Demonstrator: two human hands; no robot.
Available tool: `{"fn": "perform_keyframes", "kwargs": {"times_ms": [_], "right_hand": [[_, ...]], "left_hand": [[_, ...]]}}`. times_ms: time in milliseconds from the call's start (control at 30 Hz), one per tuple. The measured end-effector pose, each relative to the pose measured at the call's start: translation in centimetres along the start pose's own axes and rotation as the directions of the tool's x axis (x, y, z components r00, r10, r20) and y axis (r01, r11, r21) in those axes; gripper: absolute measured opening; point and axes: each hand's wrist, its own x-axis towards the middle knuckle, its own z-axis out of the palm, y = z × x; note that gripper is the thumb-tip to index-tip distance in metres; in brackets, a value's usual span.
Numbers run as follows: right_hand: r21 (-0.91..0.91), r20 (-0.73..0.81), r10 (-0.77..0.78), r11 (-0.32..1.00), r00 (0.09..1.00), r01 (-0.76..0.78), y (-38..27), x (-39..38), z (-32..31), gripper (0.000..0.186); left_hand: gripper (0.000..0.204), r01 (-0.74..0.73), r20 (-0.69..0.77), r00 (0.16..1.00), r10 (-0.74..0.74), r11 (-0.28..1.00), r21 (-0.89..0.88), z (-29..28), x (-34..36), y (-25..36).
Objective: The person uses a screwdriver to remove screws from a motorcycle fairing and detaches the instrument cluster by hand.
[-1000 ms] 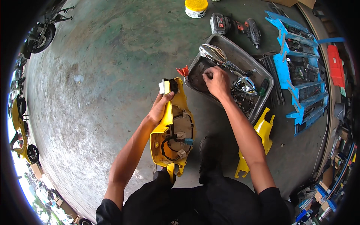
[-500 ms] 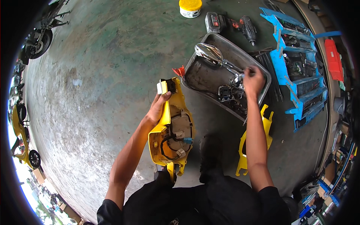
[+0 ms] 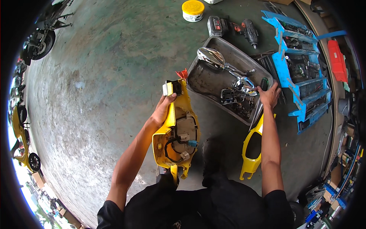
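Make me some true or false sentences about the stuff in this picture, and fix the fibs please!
1. The left hand holds a yellow plastic fairing. True.
2. A chrome mirror lies in the tray. True.
3. The cantilever toolbox is red. False: it is blue.
4. The yellow-lidded tub is inside the tray. False: it stands on the floor, beyond the tray.
5. The cordless impact wrench lies near the tray. True.
6. The right hand is on the tub's lid. False: it is at the tray's right edge.
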Motion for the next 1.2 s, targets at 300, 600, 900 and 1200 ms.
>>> {"fn": "perform_keyframes", "kwargs": {"times_ms": [300,600,900,1200], "right_hand": [[0.045,0.158,-0.047,0.998,0.986,0.041,0.3,4.7,-4.0,0.062],[0.897,-0.129,-0.473,0.319,0.871,0.306,-11.6,-4.8,-17.3,0.063],[0.98,0.009,-0.518,0.174,0.855,0.095,-14.3,-7.5,-12.3,0.054],[0.979,0.091,-0.479,0.203,0.873,0.01,-13.8,-7.2,-11.8,0.057]], "left_hand": [[0.062,0.028,0.023,0.999,-0.028,1.0,0.005,-1.9,0.3,-1.3],[0.064,0.024,0.028,0.999,-0.021,0.996,-0.091,-2.1,-0.6,-1.6],[0.064,0.027,0.073,0.997,-0.022,0.997,-0.07,-0.5,-1.0,-0.6],[0.063,0.007,0.067,0.998,-0.003,0.999,-0.053,-0.1,-1.7,-0.1]]}}
